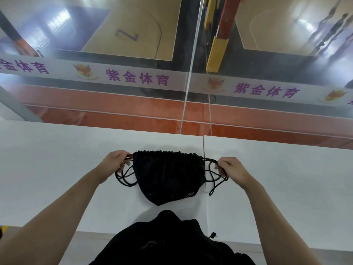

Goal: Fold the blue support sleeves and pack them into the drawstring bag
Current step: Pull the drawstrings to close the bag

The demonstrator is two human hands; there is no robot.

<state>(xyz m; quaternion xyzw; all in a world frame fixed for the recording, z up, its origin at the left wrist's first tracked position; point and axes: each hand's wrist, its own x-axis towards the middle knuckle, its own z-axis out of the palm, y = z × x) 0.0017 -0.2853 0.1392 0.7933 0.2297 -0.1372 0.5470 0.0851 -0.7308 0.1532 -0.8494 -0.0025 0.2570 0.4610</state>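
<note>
A black drawstring bag (168, 175) was laid on a white table (57, 159), its gathered mouth drawn tight at the far edge. The cords (125, 177) at its left side were gripped in the curled fingers of the left hand (116, 160), and the cords at its right side were pinched by the right hand (229, 169). Loose loops of cord were left trailing on the table beside each hand. The blue sleeves could not be seen.
</note>
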